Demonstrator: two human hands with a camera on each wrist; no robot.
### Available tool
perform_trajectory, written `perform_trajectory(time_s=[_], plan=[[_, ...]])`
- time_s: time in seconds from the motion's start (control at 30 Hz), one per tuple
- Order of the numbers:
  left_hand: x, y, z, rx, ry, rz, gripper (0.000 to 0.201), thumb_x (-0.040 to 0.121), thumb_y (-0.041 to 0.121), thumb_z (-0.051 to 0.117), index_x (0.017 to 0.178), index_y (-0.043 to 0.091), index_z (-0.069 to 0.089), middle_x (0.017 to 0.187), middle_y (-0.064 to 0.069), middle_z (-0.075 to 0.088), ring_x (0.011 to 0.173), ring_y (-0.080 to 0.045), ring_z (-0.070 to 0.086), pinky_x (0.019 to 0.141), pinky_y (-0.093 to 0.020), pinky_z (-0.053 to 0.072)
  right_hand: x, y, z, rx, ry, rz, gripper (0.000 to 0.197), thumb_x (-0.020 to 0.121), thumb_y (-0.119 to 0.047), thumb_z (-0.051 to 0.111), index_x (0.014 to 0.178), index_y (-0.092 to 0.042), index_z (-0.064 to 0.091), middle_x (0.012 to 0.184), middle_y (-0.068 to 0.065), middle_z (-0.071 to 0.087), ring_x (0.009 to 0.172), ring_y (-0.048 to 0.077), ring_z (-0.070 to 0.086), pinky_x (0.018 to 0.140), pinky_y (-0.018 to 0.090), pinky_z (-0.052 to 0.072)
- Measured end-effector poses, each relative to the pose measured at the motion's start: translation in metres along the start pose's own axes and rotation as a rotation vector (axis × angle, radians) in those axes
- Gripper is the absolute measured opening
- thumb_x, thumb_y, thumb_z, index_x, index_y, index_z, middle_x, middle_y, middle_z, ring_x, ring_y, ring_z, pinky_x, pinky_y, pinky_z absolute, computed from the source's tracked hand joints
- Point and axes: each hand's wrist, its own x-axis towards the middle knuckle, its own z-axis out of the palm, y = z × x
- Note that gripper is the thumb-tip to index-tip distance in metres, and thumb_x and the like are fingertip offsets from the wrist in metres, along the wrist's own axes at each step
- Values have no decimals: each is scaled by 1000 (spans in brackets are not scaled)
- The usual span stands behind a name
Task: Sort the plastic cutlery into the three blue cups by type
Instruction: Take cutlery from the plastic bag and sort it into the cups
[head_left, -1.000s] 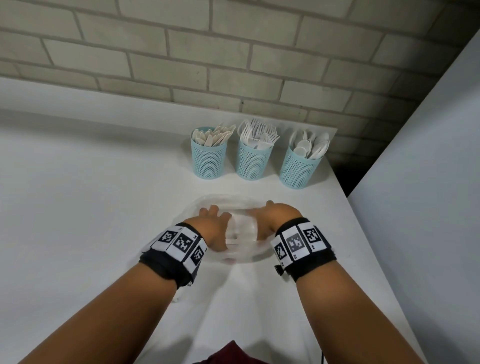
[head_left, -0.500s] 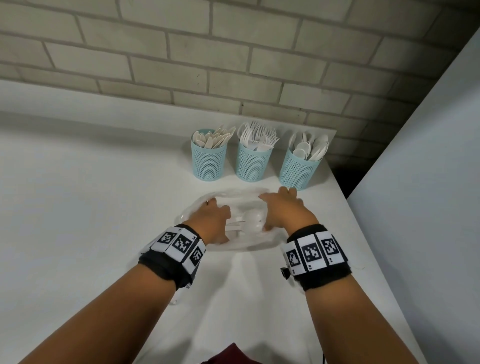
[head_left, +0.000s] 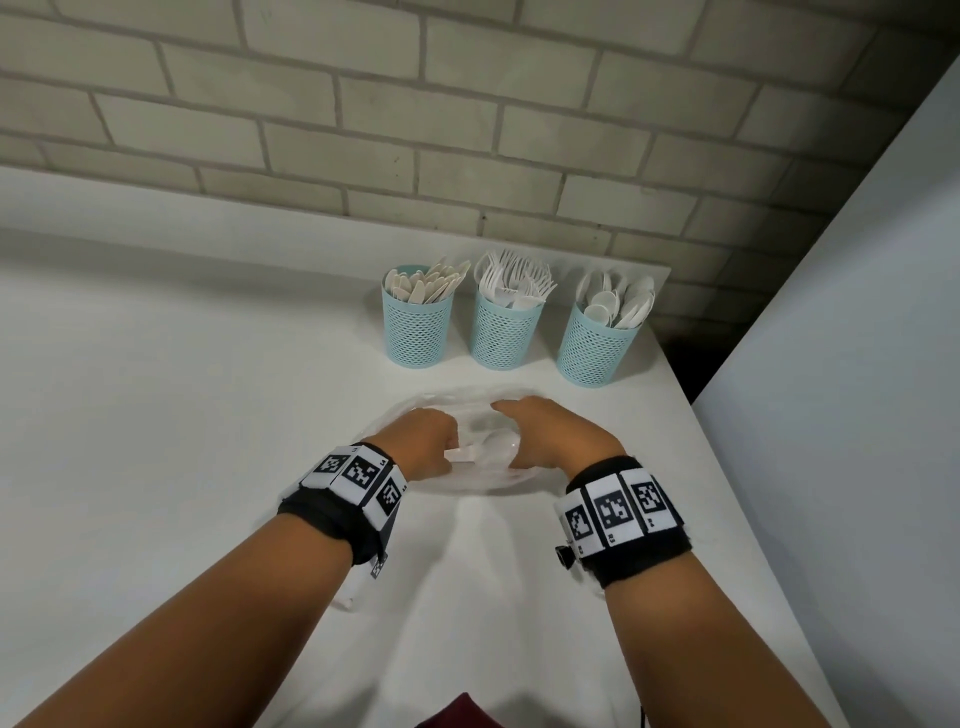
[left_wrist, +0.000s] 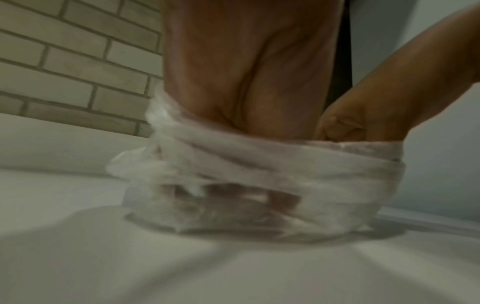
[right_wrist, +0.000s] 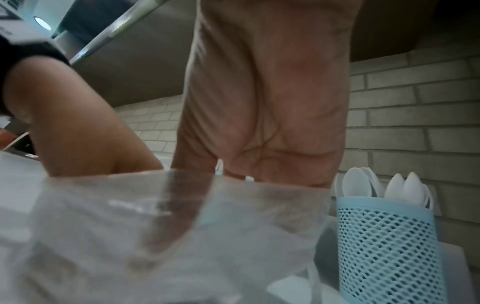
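Note:
Three blue mesh cups stand at the back of the table: knives (head_left: 418, 327), forks (head_left: 504, 332), spoons (head_left: 597, 348). In front of them lies a crumpled clear plastic bag (head_left: 467, 410). My left hand (head_left: 423, 444) reaches into the bag and pinches the handle of a white spoon (head_left: 498, 444). In the left wrist view the bag (left_wrist: 285, 164) is bunched round that hand (left_wrist: 246, 82), and curled fingers show through the plastic. My right hand (head_left: 545, 431) grips the bag's right edge. The right wrist view shows the spoon cup (right_wrist: 387, 246) just right of the bag (right_wrist: 130, 226).
The white table (head_left: 182, 389) meets a brick wall (head_left: 467, 130) behind the cups. A pale panel (head_left: 857, 364) stands along the table's right edge, with a dark gap at the back corner. Something dark red (head_left: 462, 714) shows at the near edge.
Both hands have moved forward on the bag, the right hand further in. A white spoon now shows between them, its handle at the left hand.

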Motion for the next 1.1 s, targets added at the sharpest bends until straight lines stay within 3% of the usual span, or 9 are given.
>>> perform_trajectory(time_s=[0.23,0.37,0.47,0.57,0.67,0.77,0.93,1.0,1.1], plan=[[-4,0,-2,-24,-156,-1,34,94,14,41,127,8,45,130,-7,51,116,-25,48,87,-27,36,-4,10,-4,79,-127,91,101,73,-15,77,150,-21,13,152,2,31,136,24,36,104,37,38],[-7,-4,-7,-177,-162,49,17,93,9,38,107,11,48,104,-3,48,94,-21,47,69,-23,34,-5,13,-3,123,-148,110,114,71,-14,78,150,-26,-3,154,0,28,135,24,38,103,35,39],[-11,-4,-9,-283,-154,61,14,92,4,38,91,16,44,81,6,46,78,-13,45,56,-12,30,-3,15,-2,146,-136,99,115,69,-13,79,150,-25,-2,155,-3,25,135,23,37,105,35,37],[-13,-8,-10,-315,-173,42,21,91,11,46,75,22,39,73,9,40,70,-11,38,56,-19,29,-2,17,-2,143,-134,106,99,71,-18,78,149,-24,18,147,0,39,129,23,44,101,34,41],[-14,-16,-8,-439,-206,86,15,91,16,55,80,21,47,74,7,45,70,-11,40,62,-23,31,-2,22,-6,142,-154,125,81,72,-27,78,141,-25,36,139,1,48,121,23,50,96,34,42],[-19,-18,-11,-811,-235,152,13,91,7,56,84,17,51,72,6,51,64,-5,48,63,-15,38,-3,28,-11,224,-244,136,92,70,-36,79,146,-29,28,145,-2,43,130,20,44,108,37,34],[-18,-15,-9,-927,-219,153,10,95,11,51,86,15,54,69,4,51,62,-8,44,60,-19,38,-2,31,-18,477,-251,28,91,69,-30,81,145,-26,32,142,1,47,133,13,41,113,37,31],[-17,-10,-10,-996,-185,117,13,98,18,47,87,14,54,69,3,50,60,-7,43,58,-19,37,-5,28,-21,607,-209,-48,75,74,-28,78,139,-26,41,135,-1,53,127,9,46,108,36,39],[-18,0,-14,-1063,-134,85,24,100,29,39,89,14,54,68,2,47,57,-7,42,55,-18,36,-7,18,-27,801,-51,-127,30,85,-36,64,114,-28,59,112,-5,66,105,9,63,90,30,48]])
